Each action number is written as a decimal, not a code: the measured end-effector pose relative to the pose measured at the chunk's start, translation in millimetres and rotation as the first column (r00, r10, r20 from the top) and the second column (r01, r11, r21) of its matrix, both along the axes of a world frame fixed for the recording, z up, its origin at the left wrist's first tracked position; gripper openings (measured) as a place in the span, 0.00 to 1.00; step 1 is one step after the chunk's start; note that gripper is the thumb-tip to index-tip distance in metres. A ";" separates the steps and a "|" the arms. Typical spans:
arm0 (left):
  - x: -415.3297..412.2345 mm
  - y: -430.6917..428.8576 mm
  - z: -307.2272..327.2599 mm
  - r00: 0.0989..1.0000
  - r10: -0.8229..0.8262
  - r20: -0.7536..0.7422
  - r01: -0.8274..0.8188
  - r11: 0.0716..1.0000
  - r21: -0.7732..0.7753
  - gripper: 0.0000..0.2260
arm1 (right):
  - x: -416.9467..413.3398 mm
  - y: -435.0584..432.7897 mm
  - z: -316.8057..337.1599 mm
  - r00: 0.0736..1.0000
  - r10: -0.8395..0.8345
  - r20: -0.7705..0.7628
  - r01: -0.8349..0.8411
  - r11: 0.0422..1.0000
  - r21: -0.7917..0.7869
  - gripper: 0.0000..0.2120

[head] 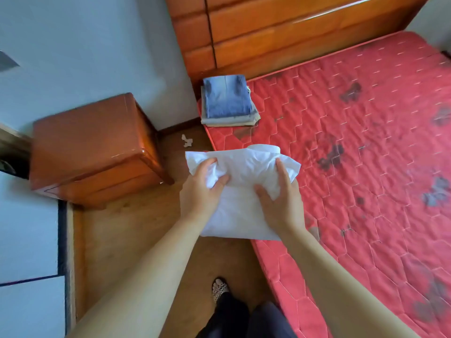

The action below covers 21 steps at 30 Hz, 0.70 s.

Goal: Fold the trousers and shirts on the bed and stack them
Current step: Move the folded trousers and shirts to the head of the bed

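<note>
1. Left hand point(202, 189) grasps the left side of the shirt point(246, 167), thumb and fingers bunching the cloth; a nightstand point(92, 147) stands at its 9 o'clock.
2. The white shirt is folded into a rough rectangle, collar toward 12 o'clock, lying half over the floor and half over the bed point(366, 147) edge.
3. Right hand point(280, 203) grasps the shirt's right side, fingers laid on top and thumb pressed into the cloth.
4. A stack point(228, 100) of folded trousers, blue jeans on top, sits at 12 o'clock from the shirt, well apart, on the bed's corner beside the headboard point(280, 32).
5. The bed's red quilted mattress spreads from 1 to 5 o'clock.
</note>
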State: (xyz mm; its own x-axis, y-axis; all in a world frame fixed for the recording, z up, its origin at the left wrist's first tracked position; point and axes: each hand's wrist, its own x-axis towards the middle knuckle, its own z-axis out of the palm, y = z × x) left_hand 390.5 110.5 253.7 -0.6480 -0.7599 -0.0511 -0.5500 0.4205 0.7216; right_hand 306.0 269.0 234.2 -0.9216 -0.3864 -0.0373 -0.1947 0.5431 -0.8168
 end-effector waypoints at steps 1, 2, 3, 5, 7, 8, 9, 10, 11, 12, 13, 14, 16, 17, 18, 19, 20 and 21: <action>-7.1 -16.2 0.9 1.000 0.009 -0.007 -0.009 1.000 0.002 0.20 | -9.0 -17.2 0.9 1.000 0.012 -0.004 -0.012 1.000 0.004 0.34; -14.9 -30.8 1.1 1.000 0.018 -0.012 -0.018 1.000 0.005 0.20 | -18.7 -32.8 1.3 1.000 0.023 -0.004 -0.023 1.000 0.007 0.34; -25.0 -45.3 0.2 1.000 0.025 -0.018 -0.025 1.000 0.007 0.20 | -29.7 -47.8 1.1 1.000 0.030 -0.003 -0.030 0.999 0.011 0.34; -49.5 -72.0 -3.2 0.999 0.033 -0.023 -0.032 0.999 0.012 0.20 | -56.6 -75.5 -0.5 0.999 0.032 -0.001 -0.032 0.999 0.036 0.34; -79.7 -98.6 -8.4 0.999 0.033 -0.024 -0.033 0.999 0.015 0.21 | -88.2 -102.6 -5.3 1.000 0.030 -0.006 -0.029 0.998 0.060 0.34; -96.9 -112.2 -12.1 0.999 0.030 -0.026 -0.030 0.999 0.017 0.21 | -105.6 -116.5 -8.7 0.999 0.032 -0.010 -0.032 0.998 0.060 0.34; -115.0 -126.1 -16.0 0.999 0.028 -0.028 -0.027 0.999 0.020 0.21 | -124.1 -130.7 -12.8 0.999 0.034 -0.011 -0.034 0.998 0.055 0.34; -134.5 -141.1 -20.5 0.999 0.029 -0.028 -0.028 0.999 0.024 0.20 | -144.5 -145.8 -17.9 0.999 0.037 -0.007 -0.036 0.998 0.050 0.34; -153.7 -156.1 -24.8 0.999 0.033 -0.026 -0.033 0.999 0.025 0.20 | -164.3 -161.2 -23.1 0.999 0.042 0.000 -0.042 0.998 0.046 0.34; -172.2 -170.8 -28.5 0.999 0.038 -0.022 -0.038 0.999 0.023 0.20 | -183.4 -176.8 -27.8 0.999 0.049 0.003 -0.050 0.998 0.045 0.34; -190.5 -185.2 -32.7 0.999 0.042 -0.013 -0.042 0.999 0.017 0.21 | -202.0 -191.9 -32.3 0.998 0.057 0.005 -0.057 0.997 0.050 0.34; -208.3 -198.9 -37.2 0.999 0.045 -0.001 -0.045 0.999 0.012 0.21 | -220.3 -206.5 -37.1 0.998 0.061 0.005 -0.061 0.996 0.060 0.34; -242.8 -224.3 -46.2 0.999 0.048 0.003 -0.048 0.999 0.007 0.21 | -255.0 -232.4 -46.2 0.998 0.066 0.001 -0.066 0.995 0.076 0.34; -259.5 -235.8 -51.5 0.999 0.048 -0.005 -0.048 0.999 0.009 0.21 | -271.8 -244.2 -50.6 0.998 0.069 0.004 -0.069 0.994 0.081 0.34; -275.8 -247.3 -57.8 0.999 0.049 -0.014 -0.049 0.999 0.012 0.20 | -288.6 -255.8 -55.5 0.997 0.072 0.007 -0.072 0.993 0.089 0.34; -291.3 -259.3 -65.4 0.998 0.055 -0.021 -0.054 0.998 0.017 0.20 | -305.1 -268.0 -61.4 0.997 0.073 0.012 -0.074 0.992 0.101 0.34; -305.5 -270.9 -74.1 0.998 0.060 -0.029 -0.060 0.998 0.024 0.20 | -320.5 -279.2 -68.6 0.997 0.074 0.015 -0.075 0.991 0.114 0.34; -319.9 -282.3 -84.4 0.997 0.061 -0.043 -0.060 0.998 0.031 0.20 | -335.8 -289.9 -77.3 0.997 0.081 0.010 -0.081 0.989 0.123 0.35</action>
